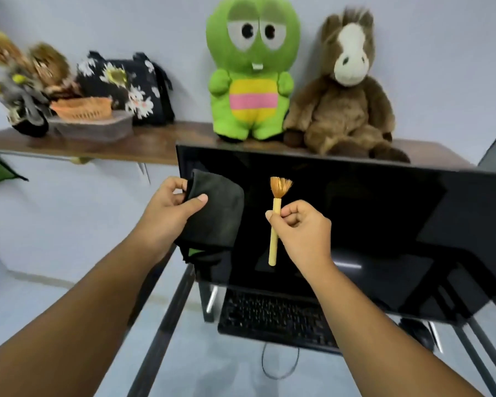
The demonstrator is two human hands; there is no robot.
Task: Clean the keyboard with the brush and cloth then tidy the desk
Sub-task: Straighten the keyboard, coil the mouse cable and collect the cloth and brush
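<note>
A black keyboard (272, 318) lies low in the view on a glass desk, under the dark monitor. I hold both arms raised in front of the screen. My left hand (169, 213) grips a dark grey cloth (216, 216), which hangs folded below my fingers. My right hand (301, 227) pinches a small brush (276, 219) by its pale wooden handle. The orange bristles point up. Both hands are well above the keyboard and apart from each other.
A black monitor (370, 219) stands behind the keyboard. A black mouse (420, 333) sits right of the keyboard. The wooden shelf (155, 141) above carries a green plush toy (251, 67), a brown plush horse (347, 87), a flowered bag (132, 84) and a basket (82, 108).
</note>
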